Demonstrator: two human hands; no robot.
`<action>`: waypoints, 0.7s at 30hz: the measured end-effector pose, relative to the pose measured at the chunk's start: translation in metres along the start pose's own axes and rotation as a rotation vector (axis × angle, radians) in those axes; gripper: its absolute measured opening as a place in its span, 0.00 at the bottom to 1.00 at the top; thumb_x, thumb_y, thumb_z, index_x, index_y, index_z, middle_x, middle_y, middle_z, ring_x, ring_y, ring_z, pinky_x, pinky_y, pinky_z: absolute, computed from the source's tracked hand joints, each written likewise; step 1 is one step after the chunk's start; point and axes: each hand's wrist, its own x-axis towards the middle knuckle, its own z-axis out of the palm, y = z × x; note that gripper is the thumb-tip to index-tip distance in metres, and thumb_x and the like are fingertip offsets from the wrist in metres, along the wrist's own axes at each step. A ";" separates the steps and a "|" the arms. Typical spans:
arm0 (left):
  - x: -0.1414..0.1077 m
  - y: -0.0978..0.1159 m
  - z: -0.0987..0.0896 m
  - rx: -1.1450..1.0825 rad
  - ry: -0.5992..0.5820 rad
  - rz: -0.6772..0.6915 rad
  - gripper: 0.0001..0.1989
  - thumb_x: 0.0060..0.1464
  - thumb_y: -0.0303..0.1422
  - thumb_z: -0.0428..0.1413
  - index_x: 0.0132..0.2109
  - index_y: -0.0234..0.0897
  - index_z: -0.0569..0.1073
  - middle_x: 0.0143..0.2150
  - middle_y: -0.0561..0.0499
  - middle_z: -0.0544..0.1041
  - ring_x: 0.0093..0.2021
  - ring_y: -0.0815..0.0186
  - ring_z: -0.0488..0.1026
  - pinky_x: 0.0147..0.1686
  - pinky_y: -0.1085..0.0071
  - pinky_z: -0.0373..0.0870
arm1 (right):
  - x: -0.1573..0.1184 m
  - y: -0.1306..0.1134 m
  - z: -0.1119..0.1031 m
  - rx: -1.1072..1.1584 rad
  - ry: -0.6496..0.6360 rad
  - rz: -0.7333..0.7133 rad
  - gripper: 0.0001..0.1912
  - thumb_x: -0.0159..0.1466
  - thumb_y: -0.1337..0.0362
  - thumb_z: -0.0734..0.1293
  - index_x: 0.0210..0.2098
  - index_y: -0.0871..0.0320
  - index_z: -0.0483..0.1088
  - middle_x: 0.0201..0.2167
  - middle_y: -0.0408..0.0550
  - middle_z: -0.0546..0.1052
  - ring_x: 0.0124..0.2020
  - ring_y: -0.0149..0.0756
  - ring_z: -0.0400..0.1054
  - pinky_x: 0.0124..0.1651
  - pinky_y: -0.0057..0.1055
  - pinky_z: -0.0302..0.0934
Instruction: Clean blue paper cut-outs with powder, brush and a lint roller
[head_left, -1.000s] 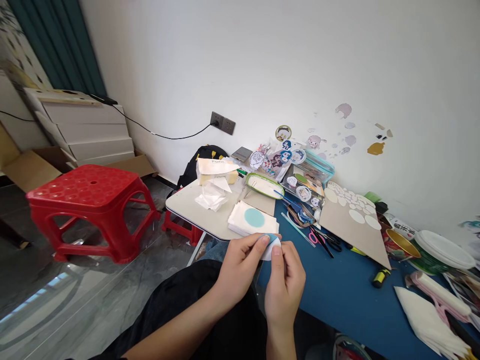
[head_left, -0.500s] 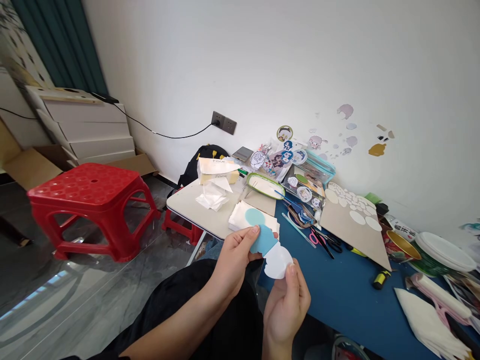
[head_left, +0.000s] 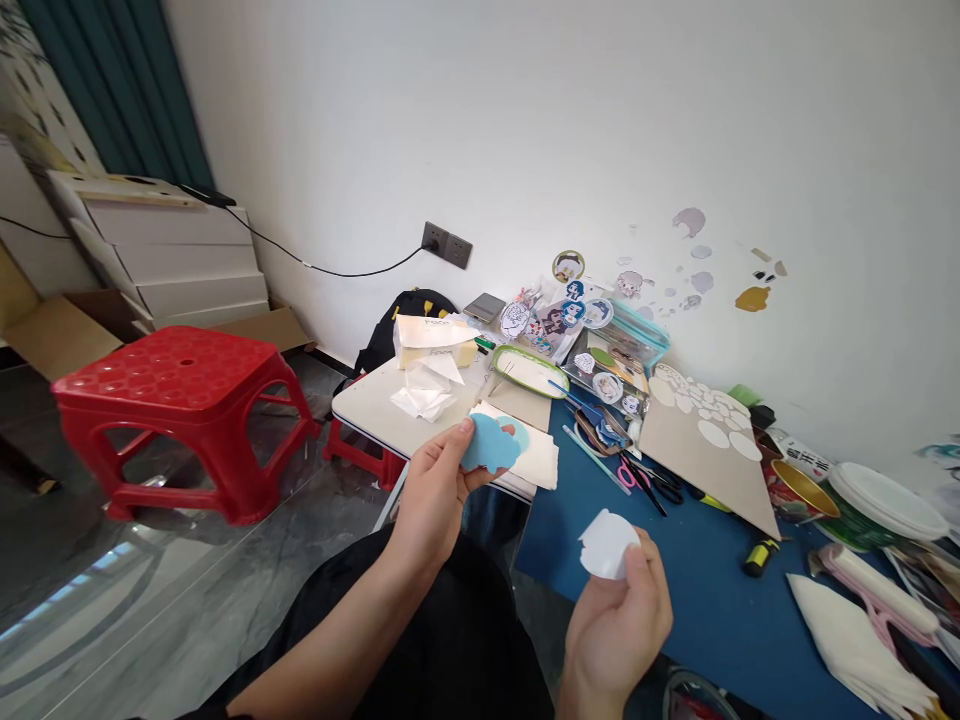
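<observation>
We seemed done separating but not setting down, the grip of our left hand (head_left: 437, 488) closed on a scalloped light-blue sheet (head_left: 489, 443) over the off-white surface (head_left: 375, 418)'s near edge, our right hand (head_left: 621, 622) pinching a rounded white paper piece (head_left: 609, 546) above the blue surface (head_left: 697, 590).

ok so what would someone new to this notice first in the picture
Probably the bright red stool at the left. Next, likely the blue cutout in the left hand, in front of the white stack, and the white piece in the right hand, against the blue tabletop.
</observation>
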 end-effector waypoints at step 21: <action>-0.002 0.003 -0.004 0.078 -0.357 -0.275 0.16 0.56 0.41 0.56 0.39 0.34 0.81 0.38 0.41 0.82 0.42 0.55 0.77 0.43 0.67 0.72 | 0.001 -0.003 0.041 -0.372 -0.484 -0.210 0.11 0.66 0.59 0.61 0.32 0.57 0.69 0.47 0.52 0.70 0.53 0.42 0.62 0.52 0.38 0.56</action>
